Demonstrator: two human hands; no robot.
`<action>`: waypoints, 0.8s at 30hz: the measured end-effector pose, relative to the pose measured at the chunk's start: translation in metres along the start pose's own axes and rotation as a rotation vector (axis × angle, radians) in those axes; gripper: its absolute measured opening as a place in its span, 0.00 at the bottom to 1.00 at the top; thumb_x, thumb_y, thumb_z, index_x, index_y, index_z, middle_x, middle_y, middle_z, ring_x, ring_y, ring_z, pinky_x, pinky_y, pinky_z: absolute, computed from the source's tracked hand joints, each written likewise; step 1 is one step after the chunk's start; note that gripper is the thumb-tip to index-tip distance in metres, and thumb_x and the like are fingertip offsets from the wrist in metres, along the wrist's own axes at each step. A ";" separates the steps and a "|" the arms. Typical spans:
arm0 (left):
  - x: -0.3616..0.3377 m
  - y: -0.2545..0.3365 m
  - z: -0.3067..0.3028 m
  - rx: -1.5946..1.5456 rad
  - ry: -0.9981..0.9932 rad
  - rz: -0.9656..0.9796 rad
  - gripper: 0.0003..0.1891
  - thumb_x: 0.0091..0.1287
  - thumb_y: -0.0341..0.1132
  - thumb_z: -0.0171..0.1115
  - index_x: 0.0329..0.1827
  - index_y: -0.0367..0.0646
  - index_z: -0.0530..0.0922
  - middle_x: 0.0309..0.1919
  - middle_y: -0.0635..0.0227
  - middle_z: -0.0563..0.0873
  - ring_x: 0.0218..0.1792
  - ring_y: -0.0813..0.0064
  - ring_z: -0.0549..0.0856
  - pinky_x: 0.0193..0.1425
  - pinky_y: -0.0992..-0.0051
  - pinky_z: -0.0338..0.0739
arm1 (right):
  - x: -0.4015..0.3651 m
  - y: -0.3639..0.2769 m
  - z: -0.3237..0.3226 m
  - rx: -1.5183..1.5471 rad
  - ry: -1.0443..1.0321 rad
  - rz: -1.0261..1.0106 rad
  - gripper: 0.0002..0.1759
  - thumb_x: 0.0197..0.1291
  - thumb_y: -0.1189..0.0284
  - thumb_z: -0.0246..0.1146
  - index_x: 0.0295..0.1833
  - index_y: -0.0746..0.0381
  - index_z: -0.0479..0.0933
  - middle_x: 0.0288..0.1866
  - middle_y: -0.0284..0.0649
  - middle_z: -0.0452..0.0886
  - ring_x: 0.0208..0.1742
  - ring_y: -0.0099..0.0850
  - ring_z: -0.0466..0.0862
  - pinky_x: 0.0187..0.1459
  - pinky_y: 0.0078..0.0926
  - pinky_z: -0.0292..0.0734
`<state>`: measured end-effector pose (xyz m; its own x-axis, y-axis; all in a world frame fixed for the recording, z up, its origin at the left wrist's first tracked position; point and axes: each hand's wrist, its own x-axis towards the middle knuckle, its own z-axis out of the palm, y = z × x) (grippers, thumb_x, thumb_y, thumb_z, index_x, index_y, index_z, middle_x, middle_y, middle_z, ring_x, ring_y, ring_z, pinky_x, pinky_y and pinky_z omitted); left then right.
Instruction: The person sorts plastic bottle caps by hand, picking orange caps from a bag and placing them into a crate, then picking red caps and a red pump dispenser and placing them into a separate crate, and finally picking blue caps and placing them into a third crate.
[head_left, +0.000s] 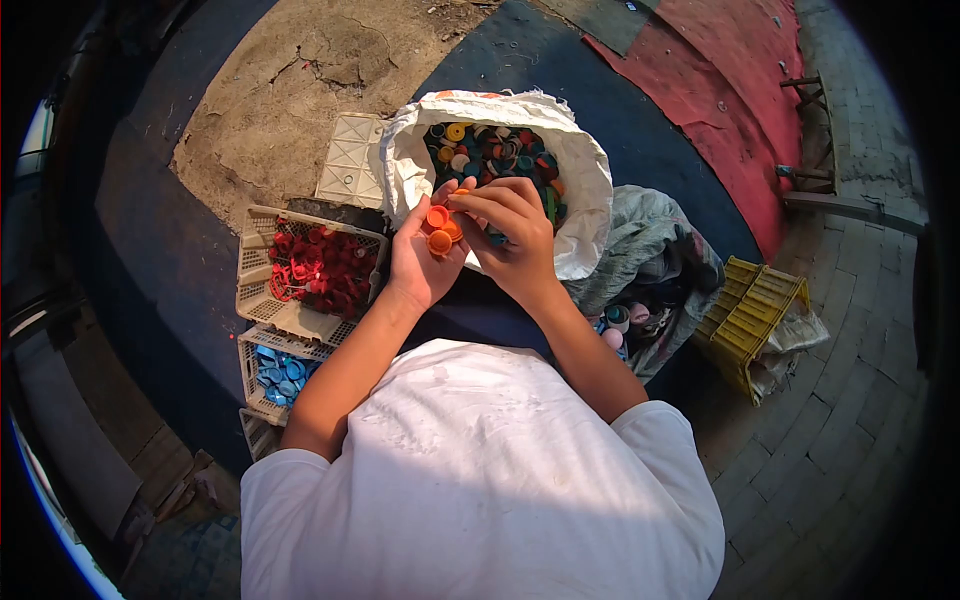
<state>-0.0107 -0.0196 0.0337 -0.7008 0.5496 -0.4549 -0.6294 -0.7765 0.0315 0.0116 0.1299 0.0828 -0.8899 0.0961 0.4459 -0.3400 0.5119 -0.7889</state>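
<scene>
My left hand is cupped palm up around several orange bottle caps, just in front of a white woven sack. Over the left fingertips, my right hand is closed, its thumb and fingers pinched at one more orange cap. The right fingers partly cover that cap. Behind both hands, the sack's rolled-down mouth shows a heap of mixed-colour bottle caps, among them yellow, blue, green and white ones.
To the left stand a cream crate of red caps and a second crate of blue caps. At right are a grey-green sack with assorted items and a yellow crate. A white lid-like panel lies behind.
</scene>
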 end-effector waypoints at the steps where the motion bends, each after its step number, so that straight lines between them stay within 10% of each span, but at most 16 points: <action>1: 0.001 0.000 -0.001 -0.007 -0.028 -0.018 0.21 0.85 0.43 0.39 0.67 0.40 0.74 0.71 0.59 0.77 0.71 0.60 0.76 0.78 0.58 0.71 | -0.005 0.003 0.009 -0.025 -0.033 -0.056 0.20 0.47 0.77 0.76 0.49 0.55 0.88 0.44 0.33 0.87 0.48 0.36 0.81 0.53 0.35 0.75; 12: -0.001 0.009 -0.007 -0.139 -0.085 -0.015 0.22 0.85 0.46 0.40 0.61 0.39 0.77 0.66 0.57 0.81 0.69 0.54 0.78 0.75 0.57 0.76 | -0.019 -0.004 0.002 0.001 -0.104 -0.088 0.18 0.55 0.62 0.75 0.51 0.54 0.89 0.55 0.33 0.86 0.60 0.38 0.77 0.66 0.39 0.62; 17: -0.002 0.016 -0.017 -0.143 -0.097 0.002 0.19 0.84 0.42 0.45 0.63 0.39 0.78 0.68 0.57 0.80 0.71 0.52 0.77 0.78 0.54 0.73 | -0.008 0.063 -0.027 0.035 0.129 0.350 0.11 0.69 0.72 0.67 0.53 0.65 0.86 0.43 0.42 0.87 0.40 0.28 0.87 0.43 0.24 0.80; 24: -0.002 0.016 -0.015 -0.150 -0.112 -0.028 0.19 0.84 0.41 0.45 0.64 0.37 0.77 0.69 0.56 0.79 0.71 0.51 0.77 0.77 0.54 0.73 | -0.041 0.194 -0.034 -0.517 -0.722 0.704 0.18 0.58 0.75 0.59 0.52 0.62 0.87 0.50 0.55 0.87 0.49 0.46 0.89 0.51 0.38 0.83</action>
<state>-0.0138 -0.0376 0.0216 -0.7218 0.5962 -0.3516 -0.5979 -0.7929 -0.1171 -0.0077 0.2548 -0.0742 -0.8581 0.0727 -0.5083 0.3228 0.8463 -0.4238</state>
